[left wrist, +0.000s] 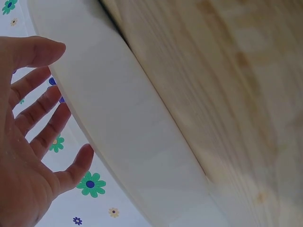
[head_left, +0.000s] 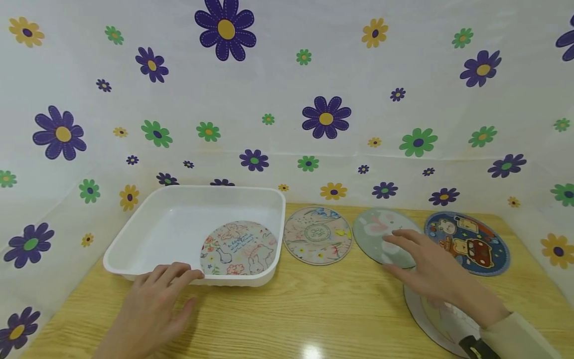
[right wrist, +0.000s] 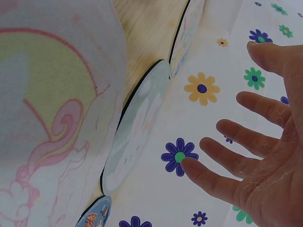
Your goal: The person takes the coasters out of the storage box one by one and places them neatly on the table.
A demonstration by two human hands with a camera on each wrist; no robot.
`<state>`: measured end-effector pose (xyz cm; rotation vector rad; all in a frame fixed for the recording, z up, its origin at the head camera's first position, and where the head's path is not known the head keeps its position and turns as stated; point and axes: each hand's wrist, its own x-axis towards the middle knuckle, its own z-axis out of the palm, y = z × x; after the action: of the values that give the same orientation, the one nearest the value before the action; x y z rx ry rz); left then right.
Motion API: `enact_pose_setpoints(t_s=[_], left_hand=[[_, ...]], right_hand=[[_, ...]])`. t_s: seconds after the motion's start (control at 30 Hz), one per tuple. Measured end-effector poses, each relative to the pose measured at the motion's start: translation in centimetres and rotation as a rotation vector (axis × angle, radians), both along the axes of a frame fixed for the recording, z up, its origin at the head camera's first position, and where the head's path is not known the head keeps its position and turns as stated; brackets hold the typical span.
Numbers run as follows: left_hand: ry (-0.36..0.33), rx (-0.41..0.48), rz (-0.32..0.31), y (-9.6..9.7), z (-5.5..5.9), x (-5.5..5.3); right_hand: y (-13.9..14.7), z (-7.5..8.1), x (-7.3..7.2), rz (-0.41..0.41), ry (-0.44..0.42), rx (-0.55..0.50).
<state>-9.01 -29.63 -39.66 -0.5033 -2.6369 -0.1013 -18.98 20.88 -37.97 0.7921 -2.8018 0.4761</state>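
Note:
My left hand (head_left: 152, 304) rests its fingertips on the front rim of a white plastic tray (head_left: 168, 232); its thumb hangs apart from the fingers. Inside the tray, at the right end, lies a round mat (head_left: 237, 249) printed with rabbits and flowers. Over the table my right hand (head_left: 432, 271) has its fingers spread and holds nothing. It overlaps a pale green round mat (head_left: 374, 227) in the head view. Another round mat (head_left: 428, 321), whitish with a pink and yellow print in the right wrist view, is partly hidden under my right forearm.
A floral round mat (head_left: 317, 237) lies just right of the tray. At the far right is a dark blue mat (head_left: 480, 249) with cartoon animals. The wooden table (head_left: 278, 324) is enclosed by a white flower-printed sheet (head_left: 269, 75) at the back and sides.

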Motion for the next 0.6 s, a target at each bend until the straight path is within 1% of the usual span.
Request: enact_pose_setpoints(t_s=[0.13, 0.3, 0.4, 0.5, 0.6], left_hand=[[0.006, -0.01, -0.003, 0.0, 0.0, 0.0], [0.029, -0.014, -0.009, 0.1, 0.0, 0.0], [0.029, -0.014, -0.009, 0.1, 0.0, 0.0], [0.019, -0.012, -0.007, 0.0, 0.0, 0.0], [0.024, -0.006, -0.012, 0.0, 0.0, -0.1]], right_hand=[[-0.7, 0.1, -0.4, 0.025, 0.0, -0.011], [-1.6, 0.4, -0.7, 0.025, -0.039, -0.008], [-2.0, 0.5, -0.9, 0.026, -0.034, 0.001], [-2.6, 0.8, -1.2, 0.044, -0.026, 0.006], [-3.3, 1.1, -1.6, 0.057, -0.032, 0.018]])
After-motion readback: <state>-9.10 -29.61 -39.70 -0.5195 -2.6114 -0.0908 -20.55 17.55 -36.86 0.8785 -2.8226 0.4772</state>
